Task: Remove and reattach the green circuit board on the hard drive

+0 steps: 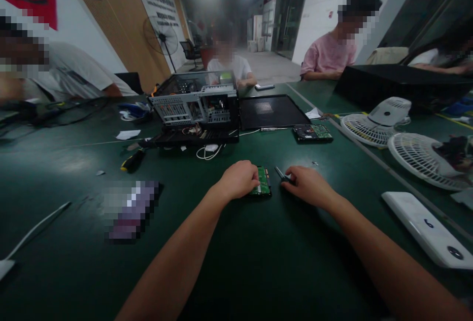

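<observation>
A dark green table [236, 271] is filling the near part of this room, and I am placing everything by the open computer case [195, 106] standing on it. Nearest, a white device marked "6" [424, 227] is lying far to the right of the case and nearer to the person. A small drive with a green circuit board [263, 183] is resting on the near side of the case, slightly to its right. The left hand [239, 180] is covering part of this drive; its fingers are bending together, but I cannot tell whether the tips are pinching it. Just beside, the right hand [302, 183] is pinching a thin metal tool [280, 172] between thumb and fingers. A yellow-black screwdriver [132, 160] is lying before the case's left end. To the right of the case, a second drive [313, 133] is lying near a black panel [273, 111]. Behind the case, a person in white [242, 68] is sitting.
</observation>
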